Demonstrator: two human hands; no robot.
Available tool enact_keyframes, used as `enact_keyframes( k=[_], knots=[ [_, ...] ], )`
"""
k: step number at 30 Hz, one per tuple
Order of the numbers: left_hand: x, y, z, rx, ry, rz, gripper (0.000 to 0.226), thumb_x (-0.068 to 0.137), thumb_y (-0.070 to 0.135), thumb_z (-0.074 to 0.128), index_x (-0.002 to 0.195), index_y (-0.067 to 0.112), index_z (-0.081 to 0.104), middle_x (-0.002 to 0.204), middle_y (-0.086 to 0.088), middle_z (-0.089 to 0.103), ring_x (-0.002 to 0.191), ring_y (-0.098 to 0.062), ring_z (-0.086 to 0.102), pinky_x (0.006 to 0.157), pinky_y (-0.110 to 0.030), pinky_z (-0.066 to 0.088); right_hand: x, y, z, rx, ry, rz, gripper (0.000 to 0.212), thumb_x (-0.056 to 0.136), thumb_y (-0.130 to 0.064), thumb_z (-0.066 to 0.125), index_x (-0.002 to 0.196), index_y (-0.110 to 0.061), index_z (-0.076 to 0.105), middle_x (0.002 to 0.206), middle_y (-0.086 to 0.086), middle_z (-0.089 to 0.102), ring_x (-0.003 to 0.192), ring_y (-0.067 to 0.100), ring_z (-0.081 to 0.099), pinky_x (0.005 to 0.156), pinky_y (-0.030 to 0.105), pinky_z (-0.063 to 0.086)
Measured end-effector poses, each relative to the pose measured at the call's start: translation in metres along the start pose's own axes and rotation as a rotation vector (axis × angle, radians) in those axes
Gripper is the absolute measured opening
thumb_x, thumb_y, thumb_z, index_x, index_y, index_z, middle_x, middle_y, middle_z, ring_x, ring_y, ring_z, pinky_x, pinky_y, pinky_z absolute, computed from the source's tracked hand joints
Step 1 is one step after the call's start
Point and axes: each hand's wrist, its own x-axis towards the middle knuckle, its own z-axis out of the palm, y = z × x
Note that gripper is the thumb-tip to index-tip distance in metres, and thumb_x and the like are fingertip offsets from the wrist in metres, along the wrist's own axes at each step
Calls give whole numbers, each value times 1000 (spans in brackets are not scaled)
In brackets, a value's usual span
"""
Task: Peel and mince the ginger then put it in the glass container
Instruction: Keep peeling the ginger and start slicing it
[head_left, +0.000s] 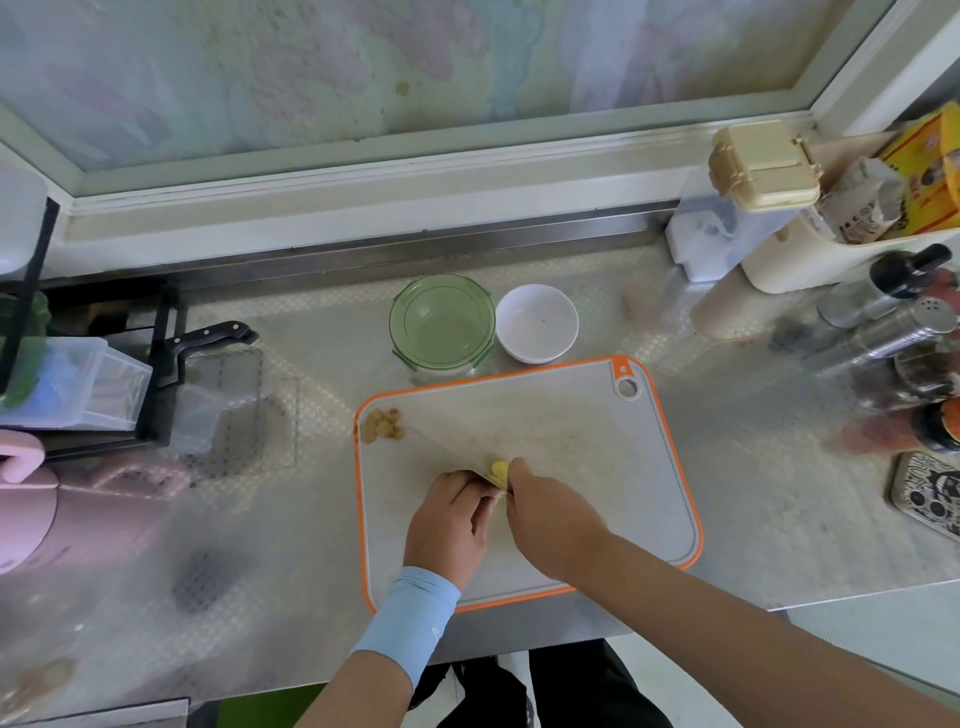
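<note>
A small yellow peeled piece of ginger (498, 467) lies on the orange-rimmed cutting board (597, 441), between my two hands. My left hand (452, 519), fingers curled, holds the ginger from the left. My right hand (550, 514) grips a knife whose handle is hidden in the hand. The knife's thin blade (447, 449), seen nearly edge-on, runs up-left from the ginger. A heap of brownish ginger peel (382, 423) sits at the board's far-left corner. The round glass container with green clips (441, 322) stands just behind the board.
A white bowl (536, 322) stands right of the container. A black-handled knife (218, 332) lies on a dark rack at the left. Spice shakers (883, 322), bottles and a cream holder (810, 260) crowd the right. The counter's front edge runs just below the board.
</note>
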Motion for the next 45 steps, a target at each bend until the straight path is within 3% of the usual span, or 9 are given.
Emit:
enact_keyframes(
  k=[2, 8, 12, 17, 22, 25, 45],
  knots=[
    [-1, -1, 1, -4, -19, -14, 12, 91, 19, 59, 88, 17, 71, 91, 5, 64, 89, -16, 55, 67, -22, 48, 8, -3, 1, 18, -22, 13, 9, 97, -11, 37, 95, -16, 30, 66, 3, 47, 52, 21, 43, 43, 32, 27],
    [-2, 0, 0, -8, -56, -50, 11, 83, 9, 73, 91, 17, 72, 93, 6, 64, 91, -14, 54, 66, -20, 48, 13, -2, 1, 70, -25, 25, 8, 96, -14, 37, 92, -15, 32, 69, 5, 49, 56, 23, 46, 46, 34, 30],
    [-3, 0, 0, 6, -64, -35, 8, 88, 14, 66, 92, 17, 72, 94, 5, 62, 92, -16, 54, 63, -25, 52, 7, -1, -4, 100, -3, 18, 13, 100, -23, 35, 90, -16, 32, 69, 3, 48, 56, 22, 45, 47, 34, 27],
    [-3, 3, 0, 23, 4, -16, 23, 93, 24, 52, 90, 16, 73, 88, 0, 63, 87, -17, 54, 66, -23, 47, -20, -3, -12, 55, 52, -4, 14, 102, -30, 34, 93, -19, 32, 68, 2, 48, 62, 31, 50, 53, 36, 36],
    [-5, 1, 0, 41, 16, -17, 8, 88, 14, 67, 91, 15, 74, 90, -1, 66, 86, -18, 55, 69, -23, 49, -35, -2, -9, -31, 53, 29, 12, 103, -23, 32, 92, -17, 31, 66, 1, 47, 56, 27, 47, 45, 34, 28],
    [-4, 2, 1, 37, -4, -28, 14, 80, 8, 77, 90, 15, 74, 89, 0, 66, 85, -18, 56, 68, -22, 50, -38, 1, -7, -24, 46, 42, 12, 102, -22, 32, 91, -18, 30, 62, 0, 45, 51, 25, 43, 44, 34, 28],
    [-2, 1, 0, 10, 2, -19, 14, 79, 8, 78, 90, 16, 73, 90, 0, 66, 86, -18, 57, 66, -23, 52, -40, 6, -10, -25, -2, 40, 13, 103, -21, 31, 90, -19, 29, 62, -2, 44, 49, 19, 40, 45, 32, 28]
  ],
)
